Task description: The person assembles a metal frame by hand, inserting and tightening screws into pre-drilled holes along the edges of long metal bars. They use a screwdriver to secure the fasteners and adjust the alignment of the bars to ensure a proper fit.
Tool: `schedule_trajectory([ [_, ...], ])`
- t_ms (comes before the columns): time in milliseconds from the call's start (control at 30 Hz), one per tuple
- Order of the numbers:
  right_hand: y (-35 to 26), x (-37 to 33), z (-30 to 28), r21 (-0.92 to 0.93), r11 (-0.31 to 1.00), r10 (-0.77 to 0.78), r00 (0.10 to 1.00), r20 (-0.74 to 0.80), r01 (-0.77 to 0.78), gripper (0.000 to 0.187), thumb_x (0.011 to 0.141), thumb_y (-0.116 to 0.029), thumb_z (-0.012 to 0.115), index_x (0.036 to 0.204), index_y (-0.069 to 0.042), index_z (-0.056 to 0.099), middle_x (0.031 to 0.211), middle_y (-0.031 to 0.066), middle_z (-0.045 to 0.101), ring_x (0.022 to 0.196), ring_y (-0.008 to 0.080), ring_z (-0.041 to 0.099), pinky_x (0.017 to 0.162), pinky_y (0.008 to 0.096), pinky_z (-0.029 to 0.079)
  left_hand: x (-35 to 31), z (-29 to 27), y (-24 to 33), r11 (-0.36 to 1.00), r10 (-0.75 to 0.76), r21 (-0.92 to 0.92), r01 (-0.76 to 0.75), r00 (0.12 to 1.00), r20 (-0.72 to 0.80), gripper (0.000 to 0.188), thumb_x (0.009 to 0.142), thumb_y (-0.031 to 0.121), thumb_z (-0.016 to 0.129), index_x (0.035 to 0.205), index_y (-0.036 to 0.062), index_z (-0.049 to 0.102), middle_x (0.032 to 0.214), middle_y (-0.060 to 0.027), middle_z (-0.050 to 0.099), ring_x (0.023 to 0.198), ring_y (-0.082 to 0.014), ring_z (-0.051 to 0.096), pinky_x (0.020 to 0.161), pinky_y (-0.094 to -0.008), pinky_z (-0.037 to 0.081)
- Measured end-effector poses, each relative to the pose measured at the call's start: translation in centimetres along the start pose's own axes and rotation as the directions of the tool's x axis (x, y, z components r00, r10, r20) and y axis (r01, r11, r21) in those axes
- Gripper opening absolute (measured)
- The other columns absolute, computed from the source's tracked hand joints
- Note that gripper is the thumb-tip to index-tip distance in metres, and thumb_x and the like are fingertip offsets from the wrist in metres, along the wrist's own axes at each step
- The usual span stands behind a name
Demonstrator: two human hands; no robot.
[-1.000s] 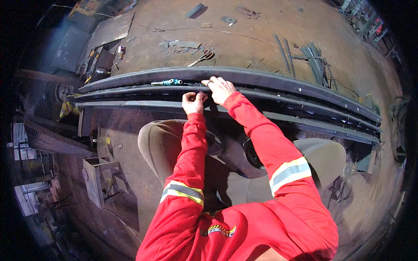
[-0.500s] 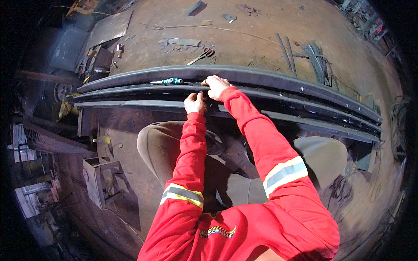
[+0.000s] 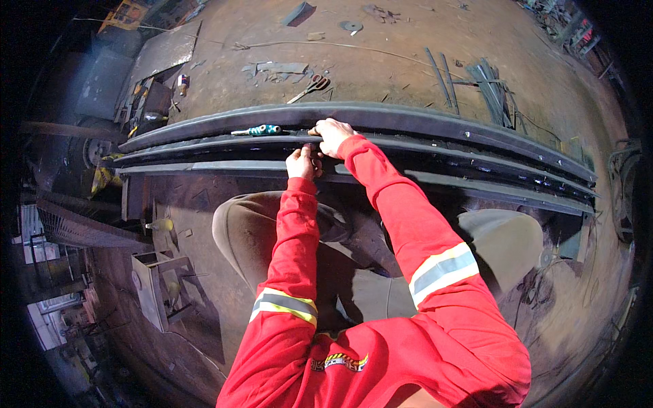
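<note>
A long dark metal beam [image 3: 435, 126] with several parallel rails runs across in front of me, and both my hands work at its middle. My left hand [image 3: 303, 164] is closed in a pinch at the near rails; whatever its fingertips hold is too small to make out. Just beyond it and to the right, my right hand [image 3: 334, 137] reaches over the middle rail with curled fingers. Its fingertips press down into the groove, and what they grip is hidden. A screwdriver with a teal handle [image 3: 264, 130] lies in the far groove, left of my right hand.
Scissors [image 3: 311, 88] lie on the floor past the beam, near torn grey scraps [image 3: 275, 68]. A bundle of dark strips [image 3: 494, 94] sits at the far right. On the left stand a small metal box frame [image 3: 155, 285] and a mesh panel [image 3: 85, 223]. My knees are close behind the beam.
The whole view has shifted slightly. Both hands stay at the same part of the beam, with only slight finger movement.
</note>
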State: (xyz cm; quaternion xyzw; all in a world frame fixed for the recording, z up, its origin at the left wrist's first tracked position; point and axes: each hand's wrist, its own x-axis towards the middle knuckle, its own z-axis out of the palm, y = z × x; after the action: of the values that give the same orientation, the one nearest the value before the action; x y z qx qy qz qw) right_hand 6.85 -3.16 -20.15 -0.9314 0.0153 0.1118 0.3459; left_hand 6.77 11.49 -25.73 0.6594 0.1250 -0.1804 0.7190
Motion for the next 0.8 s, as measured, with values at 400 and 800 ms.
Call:
schedule_trajectory([
  [400,0.3,0.2,0.0,0.036,0.999,-0.001,1.000,-0.005,0.001,0.039,0.074,-0.015,0.067,0.113,-0.017,0.064,0.118,0.0110,0.060,0.113,0.0293,0.054,0.096,0.0408,0.044,0.6,-0.3,-1.0,0.990,-0.018,-0.144,0.015,1.000,-0.020,0.019,0.090,0.018,0.061,0.085,0.0005,0.056,0.069,-0.0086,0.061,0.049,-0.0149,0.056,0.041,-0.0276,0.046],
  [800,0.0,-0.3,-0.3,0.050,0.999,-0.001,1.000,-0.026,0.002,0.036,0.076,-0.013,0.061,0.112,-0.016,0.064,0.118,0.0118,0.060,0.113,0.0304,0.055,0.096,0.0415,0.044,0.8,0.4,-1.0,0.989,0.141,-0.012,-0.144,0.980,-0.140,0.015,0.078,0.003,0.071,0.086,-0.0055,0.061,0.072,-0.0098,0.063,0.052,-0.0150,0.059,0.043,-0.0309,0.052],
])
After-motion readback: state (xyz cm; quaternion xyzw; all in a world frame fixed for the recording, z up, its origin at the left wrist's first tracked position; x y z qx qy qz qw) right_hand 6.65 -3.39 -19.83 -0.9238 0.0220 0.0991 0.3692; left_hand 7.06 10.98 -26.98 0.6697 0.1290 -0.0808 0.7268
